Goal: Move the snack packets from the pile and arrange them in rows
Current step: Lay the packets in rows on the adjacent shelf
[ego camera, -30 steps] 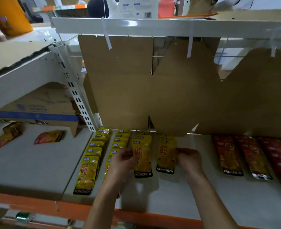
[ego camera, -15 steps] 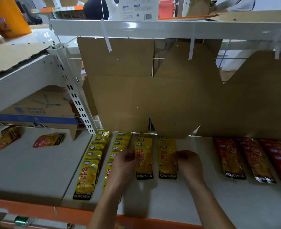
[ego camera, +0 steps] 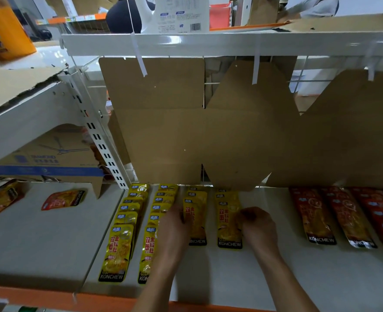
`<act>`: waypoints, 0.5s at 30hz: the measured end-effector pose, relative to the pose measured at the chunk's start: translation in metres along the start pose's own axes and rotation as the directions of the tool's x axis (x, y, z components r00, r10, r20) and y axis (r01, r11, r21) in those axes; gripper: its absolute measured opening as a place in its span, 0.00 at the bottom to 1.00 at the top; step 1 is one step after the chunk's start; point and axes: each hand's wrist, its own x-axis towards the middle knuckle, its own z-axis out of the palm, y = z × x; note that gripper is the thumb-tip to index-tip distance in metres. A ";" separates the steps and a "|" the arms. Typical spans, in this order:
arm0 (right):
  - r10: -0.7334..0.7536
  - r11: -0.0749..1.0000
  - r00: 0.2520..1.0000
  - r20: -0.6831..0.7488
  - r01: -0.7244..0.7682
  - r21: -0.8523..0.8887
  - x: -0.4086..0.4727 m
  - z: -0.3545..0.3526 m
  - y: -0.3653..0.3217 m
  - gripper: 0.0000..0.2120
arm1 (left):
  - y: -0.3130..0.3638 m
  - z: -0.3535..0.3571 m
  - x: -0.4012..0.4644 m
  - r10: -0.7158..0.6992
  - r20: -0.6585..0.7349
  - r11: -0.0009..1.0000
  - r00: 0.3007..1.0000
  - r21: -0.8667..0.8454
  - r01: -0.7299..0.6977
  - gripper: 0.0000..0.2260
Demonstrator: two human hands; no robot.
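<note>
Four rows of yellow snack packets lie overlapping on the white shelf (ego camera: 242,278), running from the back toward the front edge. The third row (ego camera: 196,207) and the fourth row (ego camera: 227,212) sit side by side, a narrow gap between them. The left hand (ego camera: 174,230) reaches forward, palm down, its fingers curled over the left edge of the third row's front packet and its wrist covering part of the second row (ego camera: 161,208). The right hand (ego camera: 257,226) comes in from the lower right, fingers bent and pinching the right edge of the fourth row's front packet. The first row (ego camera: 124,233) lies furthest left, untouched. Red packets (ego camera: 316,217) lie in rows well to the right. Brown cardboard (ego camera: 208,131) hangs behind.
</note>
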 end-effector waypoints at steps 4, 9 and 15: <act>-0.017 1.000 1.000 0.008 0.017 -0.024 0.000 -0.002 0.000 0.04 | -0.001 0.005 0.006 0.042 -0.033 0.989 0.999 0.141 -0.037 0.08; -0.033 0.999 0.999 -0.010 0.032 -0.021 -0.001 -0.001 0.003 0.06 | -0.003 0.010 0.012 -0.008 0.027 0.952 1.000 0.306 0.000 0.08; -0.098 0.994 0.990 -0.101 0.092 -0.056 0.000 0.004 0.006 0.11 | -0.001 0.016 0.013 0.002 0.039 0.947 0.999 0.320 -0.014 0.10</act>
